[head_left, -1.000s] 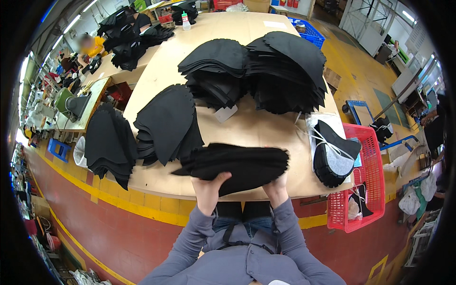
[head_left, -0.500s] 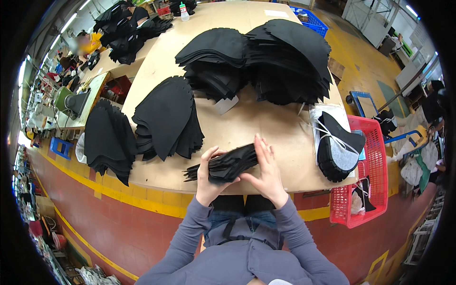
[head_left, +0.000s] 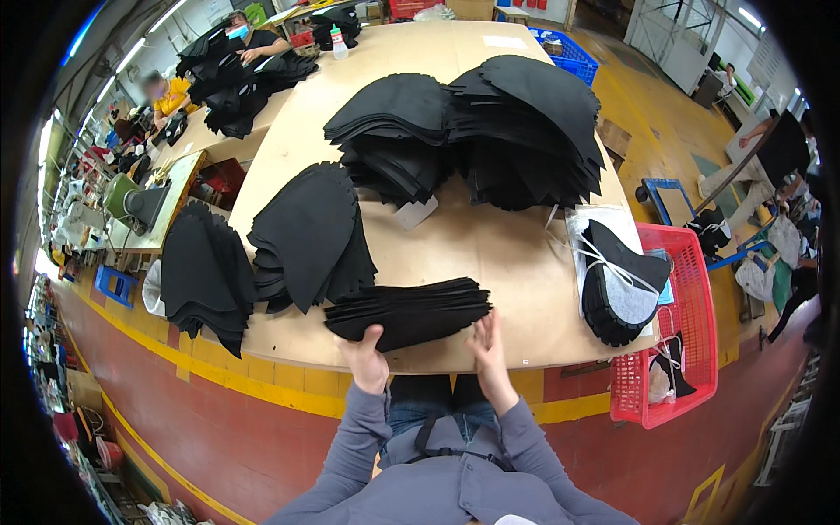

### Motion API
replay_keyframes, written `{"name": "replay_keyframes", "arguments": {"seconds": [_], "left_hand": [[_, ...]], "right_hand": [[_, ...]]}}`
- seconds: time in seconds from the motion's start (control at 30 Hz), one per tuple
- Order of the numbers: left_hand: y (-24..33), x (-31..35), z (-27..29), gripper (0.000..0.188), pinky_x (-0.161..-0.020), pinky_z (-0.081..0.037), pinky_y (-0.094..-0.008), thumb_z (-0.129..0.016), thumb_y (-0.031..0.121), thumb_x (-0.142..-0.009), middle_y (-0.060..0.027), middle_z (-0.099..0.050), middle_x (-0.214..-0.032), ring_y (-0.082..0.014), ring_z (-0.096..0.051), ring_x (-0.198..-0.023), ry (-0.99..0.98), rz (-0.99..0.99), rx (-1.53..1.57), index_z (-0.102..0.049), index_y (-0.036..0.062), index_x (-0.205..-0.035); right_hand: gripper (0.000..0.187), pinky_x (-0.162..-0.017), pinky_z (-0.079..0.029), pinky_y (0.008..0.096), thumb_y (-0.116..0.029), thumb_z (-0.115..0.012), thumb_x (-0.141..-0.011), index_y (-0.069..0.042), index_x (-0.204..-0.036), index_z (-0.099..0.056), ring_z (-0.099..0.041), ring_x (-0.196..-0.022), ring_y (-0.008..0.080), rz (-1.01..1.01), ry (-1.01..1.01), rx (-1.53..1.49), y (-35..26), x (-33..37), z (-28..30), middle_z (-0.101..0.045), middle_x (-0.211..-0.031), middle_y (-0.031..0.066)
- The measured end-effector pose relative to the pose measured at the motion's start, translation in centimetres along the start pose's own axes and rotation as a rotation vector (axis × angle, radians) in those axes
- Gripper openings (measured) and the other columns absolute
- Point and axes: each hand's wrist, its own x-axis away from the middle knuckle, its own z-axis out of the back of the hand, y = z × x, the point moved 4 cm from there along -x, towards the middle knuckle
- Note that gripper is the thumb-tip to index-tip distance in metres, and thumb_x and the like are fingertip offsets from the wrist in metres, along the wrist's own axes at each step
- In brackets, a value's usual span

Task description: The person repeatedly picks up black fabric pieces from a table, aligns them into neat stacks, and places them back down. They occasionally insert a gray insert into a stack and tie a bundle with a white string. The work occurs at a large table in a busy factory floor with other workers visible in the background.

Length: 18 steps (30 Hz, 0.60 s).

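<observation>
My left hand [head_left: 366, 363] at near edge of black cut-panel stack [head_left: 411, 322], fingers partly hidden; can't tell the grip. My right hand [head_left: 490, 352] open, loose beside stack's right end. Desk [head_left: 499, 254] beyond; red basket [head_left: 705, 341] farther right.

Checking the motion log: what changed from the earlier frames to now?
The black stack, bunched half a second ago, now stretches left to right. The left hand has shifted to its near left side, thumb against it; the right hand, then laid along its right end, has drawn back toward the person, contact unclear. Other black piles, tied bundle and red basket stayed put.
</observation>
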Motion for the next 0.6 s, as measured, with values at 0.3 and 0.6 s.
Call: {"name": "replay_keyframes", "arguments": {"seconds": [0.3, 0.6], "left_hand": [[0.8, 1.6, -2.8, 0.074, -0.115, -0.028, -0.0474, -0.058, 0.064, -0.085, -0.0010, -0.043, -0.148, -0.0283, -0.039, -0.136, -0.328, 0.125, 0.477, -0.043, 0.0226, -0.145], [3.3, -0.1, -8.4, 0.100, -0.118, -0.022, -0.0566, -0.053, 0.069, -0.081, -0.0197, -0.013, -0.160, -0.0361, -0.023, -0.146, -0.383, 0.016, 0.529, 0.000, 0.0298, -0.156]], "right_hand": [[0.104, -0.108, -0.038, 0.0357, -0.026, -0.072, -0.081, -0.015, -0.155, 0.001, -0.047, -0.125, 0.0243, 0.451, -0.282, -0.264, -11.7, -0.2, -6.4, -0.041, -0.141, 0.0137], [0.116, -0.092, -0.048, 0.0315, -0.091, -0.045, -0.071, -0.003, -0.145, -0.027, -0.058, -0.107, 0.0186, 0.710, -0.126, -0.111, -18.7, -1.1, -7.5, -0.057, -0.116, 0.0131]]}}
